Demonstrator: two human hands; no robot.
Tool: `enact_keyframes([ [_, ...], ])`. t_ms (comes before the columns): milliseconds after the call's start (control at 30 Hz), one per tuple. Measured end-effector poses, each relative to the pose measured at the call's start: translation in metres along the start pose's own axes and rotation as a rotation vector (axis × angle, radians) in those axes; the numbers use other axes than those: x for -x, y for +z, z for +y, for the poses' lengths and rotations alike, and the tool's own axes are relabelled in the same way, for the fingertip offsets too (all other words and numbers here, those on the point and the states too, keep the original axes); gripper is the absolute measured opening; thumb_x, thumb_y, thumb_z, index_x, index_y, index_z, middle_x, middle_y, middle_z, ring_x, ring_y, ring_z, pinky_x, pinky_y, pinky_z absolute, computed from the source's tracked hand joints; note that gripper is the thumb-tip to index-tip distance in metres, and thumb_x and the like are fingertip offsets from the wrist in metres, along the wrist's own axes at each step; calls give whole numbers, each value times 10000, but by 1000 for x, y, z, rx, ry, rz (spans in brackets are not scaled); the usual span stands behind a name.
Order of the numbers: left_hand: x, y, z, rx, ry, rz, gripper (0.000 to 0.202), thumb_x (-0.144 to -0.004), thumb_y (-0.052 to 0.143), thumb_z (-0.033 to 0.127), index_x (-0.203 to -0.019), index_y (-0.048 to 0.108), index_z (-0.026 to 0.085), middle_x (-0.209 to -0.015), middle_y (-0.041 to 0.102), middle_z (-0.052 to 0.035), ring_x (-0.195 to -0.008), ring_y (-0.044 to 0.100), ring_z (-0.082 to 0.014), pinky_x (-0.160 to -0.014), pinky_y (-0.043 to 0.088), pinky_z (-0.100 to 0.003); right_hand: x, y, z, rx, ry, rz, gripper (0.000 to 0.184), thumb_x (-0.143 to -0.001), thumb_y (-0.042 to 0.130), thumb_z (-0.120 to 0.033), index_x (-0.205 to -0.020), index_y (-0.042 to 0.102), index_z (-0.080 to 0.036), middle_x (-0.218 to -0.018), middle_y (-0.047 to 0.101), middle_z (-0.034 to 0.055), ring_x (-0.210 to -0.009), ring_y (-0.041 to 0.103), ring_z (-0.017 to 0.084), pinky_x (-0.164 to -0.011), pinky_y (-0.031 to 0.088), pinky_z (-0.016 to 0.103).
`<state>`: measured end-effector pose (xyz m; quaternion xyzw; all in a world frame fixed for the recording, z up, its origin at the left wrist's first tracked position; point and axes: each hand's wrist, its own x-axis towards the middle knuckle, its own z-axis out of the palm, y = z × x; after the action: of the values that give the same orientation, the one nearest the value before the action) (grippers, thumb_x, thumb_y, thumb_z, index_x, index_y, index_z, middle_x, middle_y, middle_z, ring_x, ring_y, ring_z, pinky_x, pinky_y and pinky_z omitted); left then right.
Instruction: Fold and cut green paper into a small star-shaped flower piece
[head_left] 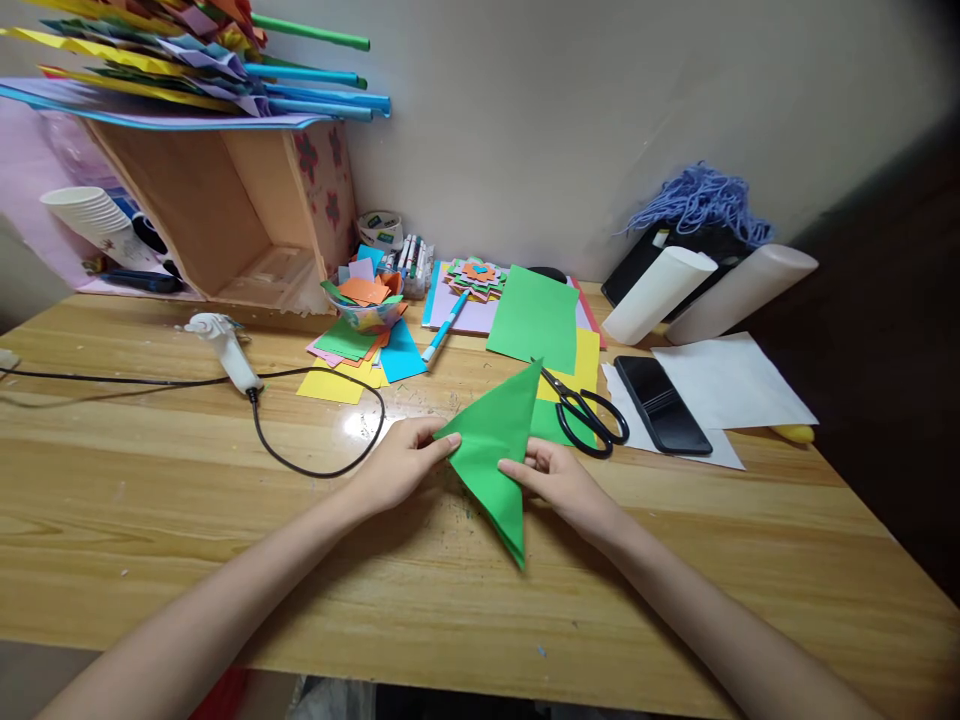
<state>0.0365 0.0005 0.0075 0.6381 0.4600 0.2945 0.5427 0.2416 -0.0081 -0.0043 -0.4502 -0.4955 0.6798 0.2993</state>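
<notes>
A sheet of green paper (495,450), folded into a triangle, is held up between both hands over the wooden table. My left hand (409,455) pinches its left corner between thumb and fingers. On the right edge, my right hand (559,480) grips it with the thumb on the front face and the fingers behind. One point of the triangle aims up, another down toward the table's front. Just behind it, black-handled scissors (585,410) lie on yellow and green paper, their blade tips near the triangle's upper point.
A white glue gun (225,350) and its black cord lie at left. Cut paper squares (349,345) surround a filled bowl (367,305). A phone (660,405) rests on white paper at right, before two paper rolls (660,295). A box (225,220) stands at back left.
</notes>
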Motion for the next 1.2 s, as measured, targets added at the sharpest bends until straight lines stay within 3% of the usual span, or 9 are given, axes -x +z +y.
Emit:
enact_keyframes([
  [167,0,2,-2,-83,-45,36,339,-834,421,411,-610,450,157,-532,398,41,-516,371,-101,-500,273,-216,-2,-3,-1,13,-70,31,347,-702,645,-430,-905,558,-162,-806,665,34,-722,628,155,-654,489,270],
  [267,0,3,-1,-94,-20,71,348,-837,419,401,-585,422,160,-525,400,45,-518,371,-97,-507,274,-214,1,0,-2,34,55,-61,378,-674,666,-431,-894,514,-165,-639,643,-4,-548,609,136,-524,477,246],
  [400,-2,3,-1,-77,-19,80,350,-836,418,407,-588,426,161,-516,406,51,-502,367,-92,-500,270,-212,2,0,1,128,102,-37,365,-755,535,-522,-708,467,-167,-432,559,-34,-361,505,94,-385,378,190],
  [567,-5,-1,-5,-98,-1,162,354,-833,428,403,-578,434,158,-507,419,45,-507,387,-96,-510,283,-218,0,-8,-4,124,104,-133,314,-730,606,-450,-751,498,-157,-526,615,-15,-433,537,85,-454,420,192],
  [733,-6,-5,-5,-117,0,183,373,-835,425,409,-558,425,159,-500,431,39,-498,396,-99,-502,284,-221,1,-15,-8,231,152,-174,293,-714,638,-404,-684,490,-153,-405,537,-51,-334,432,48,-380,338,158],
  [900,-7,-8,-4,-143,12,236,356,-824,437,412,-569,435,162,-513,442,36,-522,416,-108,-528,308,-226,1,-18,-6,158,181,-253,370,-661,692,-378,-630,379,-182,-521,615,-12,-502,608,119,-470,444,205],
  [1200,-5,-8,-1,-239,50,158,364,-826,445,398,-554,408,159,-497,398,44,-484,377,-87,-474,270,-210,5,-19,-7,217,250,-379,325,-581,753,-328,-660,493,-150,-538,636,-9,-486,592,117,-468,422,200],
])
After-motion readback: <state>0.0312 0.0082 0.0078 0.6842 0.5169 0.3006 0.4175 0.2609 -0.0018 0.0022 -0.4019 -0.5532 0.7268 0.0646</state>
